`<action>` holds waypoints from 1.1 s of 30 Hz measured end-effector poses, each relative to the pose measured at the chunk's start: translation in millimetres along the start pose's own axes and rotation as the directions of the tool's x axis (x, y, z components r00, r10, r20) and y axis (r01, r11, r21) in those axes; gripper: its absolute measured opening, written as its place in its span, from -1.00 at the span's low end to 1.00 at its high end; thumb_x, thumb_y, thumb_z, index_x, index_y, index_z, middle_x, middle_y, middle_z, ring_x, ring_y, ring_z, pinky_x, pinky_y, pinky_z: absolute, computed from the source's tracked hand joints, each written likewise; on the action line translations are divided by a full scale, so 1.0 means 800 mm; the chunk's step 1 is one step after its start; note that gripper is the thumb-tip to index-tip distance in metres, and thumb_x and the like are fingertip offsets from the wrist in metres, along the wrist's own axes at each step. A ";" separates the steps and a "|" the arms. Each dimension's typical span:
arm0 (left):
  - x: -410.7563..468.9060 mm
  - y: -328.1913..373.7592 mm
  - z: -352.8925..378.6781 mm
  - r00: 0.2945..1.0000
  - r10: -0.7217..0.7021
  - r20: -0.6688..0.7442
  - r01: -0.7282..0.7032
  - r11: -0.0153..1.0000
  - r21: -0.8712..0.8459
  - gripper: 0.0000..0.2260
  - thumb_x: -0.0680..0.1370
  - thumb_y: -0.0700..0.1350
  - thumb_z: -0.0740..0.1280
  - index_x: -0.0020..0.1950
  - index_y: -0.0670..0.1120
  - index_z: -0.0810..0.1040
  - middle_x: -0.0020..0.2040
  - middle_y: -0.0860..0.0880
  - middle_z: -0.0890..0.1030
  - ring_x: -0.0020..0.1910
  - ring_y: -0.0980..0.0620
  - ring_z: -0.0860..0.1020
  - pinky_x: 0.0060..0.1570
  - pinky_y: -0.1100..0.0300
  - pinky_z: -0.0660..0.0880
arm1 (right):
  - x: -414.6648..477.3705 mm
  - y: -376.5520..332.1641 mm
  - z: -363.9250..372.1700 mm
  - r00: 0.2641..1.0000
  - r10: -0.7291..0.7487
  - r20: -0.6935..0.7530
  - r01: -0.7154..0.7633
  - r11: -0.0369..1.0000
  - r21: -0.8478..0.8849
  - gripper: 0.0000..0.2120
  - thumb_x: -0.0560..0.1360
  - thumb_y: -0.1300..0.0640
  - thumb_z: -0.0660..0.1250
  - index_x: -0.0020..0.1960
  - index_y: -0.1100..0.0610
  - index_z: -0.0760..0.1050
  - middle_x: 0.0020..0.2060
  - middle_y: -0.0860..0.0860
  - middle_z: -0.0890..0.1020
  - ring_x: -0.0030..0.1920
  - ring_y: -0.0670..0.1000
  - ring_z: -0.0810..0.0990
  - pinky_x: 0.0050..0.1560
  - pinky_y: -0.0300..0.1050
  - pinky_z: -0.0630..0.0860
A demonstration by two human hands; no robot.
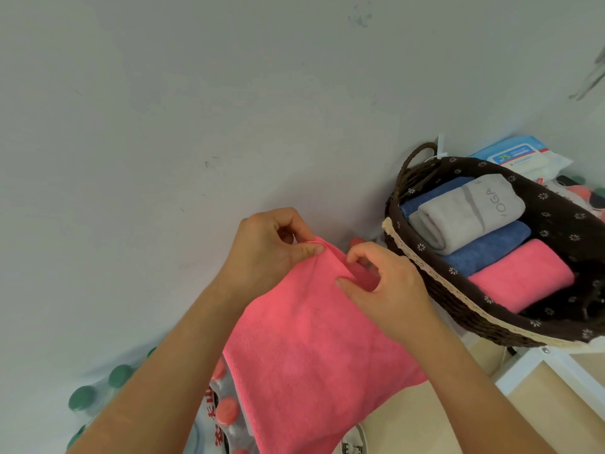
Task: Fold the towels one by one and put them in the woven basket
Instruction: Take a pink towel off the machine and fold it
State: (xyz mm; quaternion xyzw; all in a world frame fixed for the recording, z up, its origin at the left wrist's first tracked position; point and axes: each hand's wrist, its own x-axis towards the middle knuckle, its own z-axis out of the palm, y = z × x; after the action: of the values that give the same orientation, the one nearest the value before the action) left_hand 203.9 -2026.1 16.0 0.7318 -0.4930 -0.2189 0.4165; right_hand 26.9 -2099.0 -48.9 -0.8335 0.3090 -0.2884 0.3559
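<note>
Pink towel held up just left of the woven basket, both hands pinching its top edge: left hand and right hand close together. Basket already holds grey, blue and pink folded towels.

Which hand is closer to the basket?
Right. The right hand pinches the held pink towel just beside the woven basket; the left hand pinches it farther left.

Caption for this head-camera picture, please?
Left hand and right hand pinch a pink towel beside the woven basket of folded towels.
</note>
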 end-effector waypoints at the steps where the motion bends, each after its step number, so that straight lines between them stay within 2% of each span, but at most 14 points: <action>1: 0.000 0.000 -0.001 1.000 -0.002 -0.003 0.002 1.000 -0.015 -0.80 0.31 -0.21 0.57 -0.32 0.00 0.59 -0.41 0.09 0.55 -0.43 0.13 0.37 -0.40 0.23 0.37 | 0.000 0.002 0.000 1.000 -0.005 0.013 0.005 1.000 0.005 -0.80 0.37 0.01 0.46 -0.08 -0.07 0.48 -0.18 -0.24 0.54 -0.15 -0.17 0.51 -0.06 0.03 0.48; 4: 0.000 0.002 -0.004 1.000 -0.008 0.001 0.008 0.999 -0.031 -0.80 0.31 -0.22 0.57 -0.33 0.00 0.58 -0.42 0.12 0.54 -0.43 0.13 0.37 -0.41 0.27 0.37 | -0.001 0.005 0.001 0.998 -0.051 0.039 0.051 0.999 0.012 -0.80 0.36 -0.06 0.42 -0.06 -0.11 0.46 -0.14 -0.25 0.52 -0.11 -0.15 0.51 -0.04 0.14 0.48; 8: 0.000 0.006 -0.006 1.000 -0.012 0.005 0.012 1.000 -0.018 -0.80 0.31 -0.22 0.57 -0.32 -0.02 0.58 -0.44 0.16 0.52 -0.44 0.15 0.35 -0.41 0.28 0.35 | -0.004 0.015 0.003 0.994 -0.072 0.077 0.071 0.997 0.016 -0.86 0.39 -0.06 0.40 -0.12 -0.06 0.50 -0.16 -0.23 0.54 -0.10 -0.12 0.54 -0.04 0.14 0.48; 10: 0.000 0.007 -0.008 1.000 -0.018 0.005 0.018 1.000 -0.005 -0.80 0.31 -0.22 0.57 -0.32 -0.02 0.58 -0.45 0.18 0.51 -0.45 0.16 0.34 -0.42 0.31 0.34 | -0.006 0.017 -0.001 0.992 -0.075 0.101 0.073 0.997 0.026 -0.88 0.40 -0.04 0.40 -0.17 -0.03 0.52 -0.21 -0.21 0.56 -0.13 -0.13 0.55 -0.04 0.06 0.48; 13: -0.003 0.007 -0.014 1.000 -0.024 0.015 0.024 1.000 0.013 -0.81 0.32 -0.23 0.56 -0.20 0.00 0.63 -0.40 0.15 0.51 -0.43 0.18 0.34 -0.37 0.37 0.34 | -0.008 0.015 -0.011 0.985 -0.091 0.144 0.084 0.995 0.059 -0.88 0.39 0.07 0.48 -0.21 0.04 0.54 -0.25 -0.18 0.57 -0.17 -0.12 0.55 -0.11 -0.21 0.46; 16: -0.007 0.007 -0.020 1.000 -0.014 -0.009 0.015 0.995 0.103 -0.77 0.36 -0.20 0.54 -0.12 0.10 0.66 -0.32 0.14 0.57 -0.38 0.18 0.42 -0.30 0.43 0.36 | -0.009 0.019 -0.021 0.969 -0.123 0.216 0.129 0.991 -0.017 -0.87 0.38 0.04 0.48 -0.23 0.04 0.56 -0.30 -0.15 0.57 -0.25 -0.11 0.54 -0.20 -0.20 0.46; 20: -0.014 0.006 -0.035 0.988 -0.025 -0.152 0.042 0.993 0.109 -0.79 0.38 -0.18 0.52 -0.22 0.15 0.64 -0.24 0.10 0.64 -0.24 -0.02 0.54 -0.21 0.25 0.48 | -0.016 0.031 -0.034 0.943 -0.121 0.309 0.182 0.968 -0.176 -0.83 0.37 -0.03 0.46 -0.29 0.01 0.53 -0.41 -0.14 0.50 -0.37 -0.12 0.48 -0.32 -0.31 0.33; 24: -0.032 0.006 -0.059 0.956 -0.054 -0.290 0.084 0.992 0.095 -0.81 0.40 -0.21 0.50 -0.21 0.10 0.64 -0.22 0.11 0.65 -0.20 -0.01 0.57 -0.15 0.26 0.51 | -0.023 0.037 -0.046 0.892 -0.063 0.448 0.203 0.941 -0.272 -0.72 0.39 -0.08 0.42 -0.37 0.02 0.42 -0.44 -0.09 0.47 -0.39 -0.12 0.42 -0.36 -0.28 0.26; 27: -0.056 0.011 -0.078 0.931 -0.040 -0.362 0.090 0.988 0.122 -0.82 0.40 -0.21 0.50 -0.20 0.08 0.64 -0.20 0.11 0.65 -0.22 0.07 0.57 -0.17 0.32 0.51 | -0.021 0.033 -0.056 0.823 0.010 0.567 0.121 0.974 -0.193 -0.66 0.37 -0.02 0.46 -0.42 0.02 0.35 -0.44 -0.07 0.43 -0.38 -0.15 0.36 -0.33 -0.27 0.29; 30: -0.087 0.014 -0.103 0.889 -0.028 -0.456 0.099 0.986 0.132 -0.80 0.41 -0.21 0.49 -0.21 0.12 0.62 -0.20 0.12 0.65 -0.23 0.13 0.57 -0.15 0.33 0.52 | -0.015 0.015 -0.064 0.760 0.042 0.649 0.023 0.996 -0.091 -0.71 0.38 0.05 0.49 -0.35 0.18 0.45 -0.40 0.05 0.45 -0.38 -0.18 0.37 -0.30 -0.25 0.34; 31: -0.098 0.014 -0.113 0.872 -0.030 -0.488 0.107 0.986 0.131 -0.80 0.41 -0.20 0.49 -0.20 0.12 0.62 -0.21 0.13 0.65 -0.21 0.11 0.58 -0.13 0.30 0.53 | -0.013 0.005 -0.066 0.749 0.048 0.661 -0.016 0.998 -0.055 -0.70 0.38 0.07 0.50 -0.32 0.24 0.47 -0.40 0.05 0.44 -0.39 -0.17 0.37 -0.34 -0.29 0.35; 33: -0.122 0.015 -0.133 0.836 -0.049 -0.546 0.128 0.986 0.108 -0.80 0.41 -0.19 0.49 -0.20 0.14 0.63 -0.25 0.14 0.66 -0.20 0.10 0.59 -0.11 0.28 0.53 | -0.010 -0.017 -0.072 0.760 0.026 0.649 -0.067 0.997 0.039 -0.76 0.37 0.07 0.52 -0.29 0.21 0.55 -0.39 0.01 0.53 -0.40 -0.10 0.45 -0.32 -0.30 0.43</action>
State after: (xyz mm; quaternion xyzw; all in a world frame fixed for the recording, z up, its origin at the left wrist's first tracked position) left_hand 234.6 -1897.5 76.4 0.8132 -0.3350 0.0129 0.4757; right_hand -14.6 -2109.2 -7.0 -0.8628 0.1791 0.0169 0.4724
